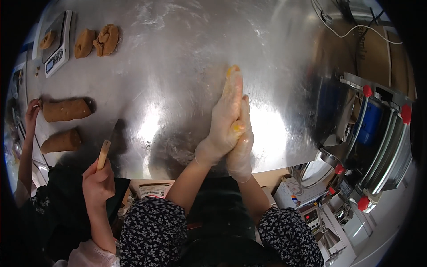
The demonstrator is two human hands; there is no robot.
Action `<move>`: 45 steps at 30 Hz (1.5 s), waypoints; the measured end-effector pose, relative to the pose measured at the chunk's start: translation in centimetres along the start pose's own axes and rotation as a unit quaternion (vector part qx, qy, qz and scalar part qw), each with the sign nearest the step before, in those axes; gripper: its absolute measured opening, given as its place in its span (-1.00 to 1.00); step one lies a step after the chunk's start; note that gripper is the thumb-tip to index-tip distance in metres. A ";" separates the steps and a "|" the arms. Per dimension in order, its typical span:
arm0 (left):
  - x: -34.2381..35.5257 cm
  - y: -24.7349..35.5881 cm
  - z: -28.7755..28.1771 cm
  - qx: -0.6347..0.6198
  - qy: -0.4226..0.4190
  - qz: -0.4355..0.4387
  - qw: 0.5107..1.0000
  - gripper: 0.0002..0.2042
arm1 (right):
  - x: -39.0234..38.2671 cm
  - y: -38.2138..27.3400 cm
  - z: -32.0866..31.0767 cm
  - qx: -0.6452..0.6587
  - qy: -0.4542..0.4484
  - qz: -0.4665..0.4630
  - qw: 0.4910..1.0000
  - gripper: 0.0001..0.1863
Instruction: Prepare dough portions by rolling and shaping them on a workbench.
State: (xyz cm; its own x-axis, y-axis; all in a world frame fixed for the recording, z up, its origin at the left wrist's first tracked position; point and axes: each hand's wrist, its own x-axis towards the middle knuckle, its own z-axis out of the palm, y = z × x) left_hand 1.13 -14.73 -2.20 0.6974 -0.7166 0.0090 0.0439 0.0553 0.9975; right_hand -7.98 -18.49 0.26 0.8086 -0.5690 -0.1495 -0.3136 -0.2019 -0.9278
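Note:
My left hand (219,133) and my right hand (241,153) are pressed palm to palm above the steel table (187,80). Both wear thin clear gloves, and their fingers stretch out straight toward the far side. Yellow patches show at some fingertips. Whatever may lie between the palms is hidden. To the left, a co-worker's hand (98,182) grips a wooden-handled knife (104,153) whose blade points away over the table. That person's other hand (33,110) touches the end of a thick brown dough log (66,110). A shorter dough log (61,141) lies nearer.
At the far left, a kitchen scale (60,53) bears a small brown dough piece (47,40). Two dough lumps (84,43) (106,40) sit beside it. A metal machine with red knobs (367,91) stands at the right, below a cardboard box (373,58) and a white cable (342,34).

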 end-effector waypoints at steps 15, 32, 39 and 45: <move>-8.2 0.1 0.9 0.040 0.045 -0.012 0.998 -0.18 | 3.5 1.4 -0.7 0.005 -0.011 -0.131 0.991 -0.14; -5.1 1.2 0.8 0.036 0.083 -0.042 0.995 -0.12 | -3.4 2.9 1.0 -0.018 0.037 -0.079 0.996 -0.15; -4.5 1.6 2.5 -0.019 0.043 -0.044 0.998 0.04 | 0.7 -1.4 -2.7 0.064 0.011 0.016 0.998 -0.18; -4.1 2.3 1.4 -0.092 0.139 -0.094 0.981 0.05 | -0.9 -0.5 0.1 0.220 0.165 0.041 0.961 -0.12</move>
State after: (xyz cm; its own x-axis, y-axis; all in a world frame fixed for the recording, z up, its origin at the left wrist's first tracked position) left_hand -2.60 -12.64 0.10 0.8321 -0.5095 -0.2193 0.3017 0.0840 0.9497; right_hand -8.49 -17.81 0.83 0.5657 -0.8048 -0.1797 -0.0707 0.1698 -0.9829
